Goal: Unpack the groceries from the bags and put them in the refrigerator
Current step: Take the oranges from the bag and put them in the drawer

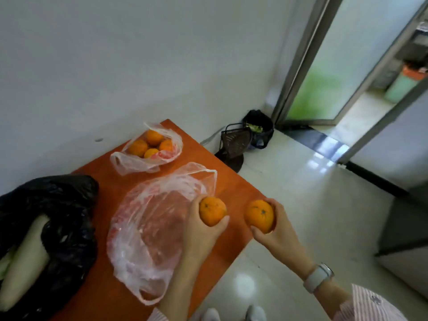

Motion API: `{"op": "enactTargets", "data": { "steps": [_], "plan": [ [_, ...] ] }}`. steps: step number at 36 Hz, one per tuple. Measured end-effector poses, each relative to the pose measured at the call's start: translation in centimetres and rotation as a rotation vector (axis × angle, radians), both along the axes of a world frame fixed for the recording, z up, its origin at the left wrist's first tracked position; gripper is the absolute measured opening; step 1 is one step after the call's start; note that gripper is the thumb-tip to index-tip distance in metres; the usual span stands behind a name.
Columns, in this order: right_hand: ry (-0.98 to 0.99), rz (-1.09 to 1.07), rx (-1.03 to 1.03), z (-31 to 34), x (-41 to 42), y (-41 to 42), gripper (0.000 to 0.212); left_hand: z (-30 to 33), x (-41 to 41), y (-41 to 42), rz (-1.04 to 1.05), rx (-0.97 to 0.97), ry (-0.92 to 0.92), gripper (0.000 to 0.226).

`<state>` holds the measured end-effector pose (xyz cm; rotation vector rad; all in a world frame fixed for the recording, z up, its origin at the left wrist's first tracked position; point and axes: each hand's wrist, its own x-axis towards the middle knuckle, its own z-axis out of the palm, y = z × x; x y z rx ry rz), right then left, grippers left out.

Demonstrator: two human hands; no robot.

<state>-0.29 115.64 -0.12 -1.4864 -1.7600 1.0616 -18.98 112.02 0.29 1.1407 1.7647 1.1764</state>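
My left hand (202,230) grips one orange (212,210) above the right edge of the orange table (231,184). My right hand (275,232) holds a second orange (259,215) out past the table edge, over the floor. A flattened clear plastic bag (150,230) lies on the table just left of my left hand. Farther back, another clear bag (148,156) holds several oranges (154,137). A black bag (67,228) at the left holds a long white radish (23,260).
A white wall runs behind the table. On the glossy floor to the right stand a dark basket (234,140) and a black bin with green scraps (258,127). A grey appliance side (407,228) stands at far right. A glass door frame (298,66) rises behind.
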Motion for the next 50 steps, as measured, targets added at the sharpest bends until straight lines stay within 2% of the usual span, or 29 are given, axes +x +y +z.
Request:
{"op": "enactTargets", "data": {
  "steps": [5, 12, 24, 29, 34, 43, 50],
  "plan": [
    [-0.061, -0.322, -0.013, 0.1, 10.8, -6.0, 0.065, -0.6, 10.2, -0.5, -0.312, -0.022, -0.006, 0.069],
    [-0.015, -0.719, -0.045, 0.2, 26.7, -16.0, 0.065, -0.3, 27.9, -2.4, -0.754, -0.018, 0.111, 0.07],
    [-0.005, -1.24, -0.043, 0.3, 50.8, -33.7, 0.068, -1.3, 59.1, -13.9, -1.318, 0.033, 0.149, 0.069],
    [0.011, -1.314, -0.017, 0.4, 58.0, -35.7, 0.067, -0.2, 67.9, -15.4, -1.388, 0.085, 0.158, 0.071],
    [0.043, -1.338, 0.037, 1.5, 65.4, -34.0, 0.064, 0.9, 76.2, -12.9, -1.396, 0.147, 0.163, 0.078],
    [-0.013, -1.308, 0.221, 5.7, 83.4, -25.8, 0.066, 5.2, 94.4, -4.4, -1.317, 0.295, 0.074, 0.075],
    [-0.08, -1.271, 0.364, 12.8, 96.6, -18.7, 0.066, 13.2, 107.5, 2.1, -1.266, 0.432, -0.052, 0.074]
  ]
}}
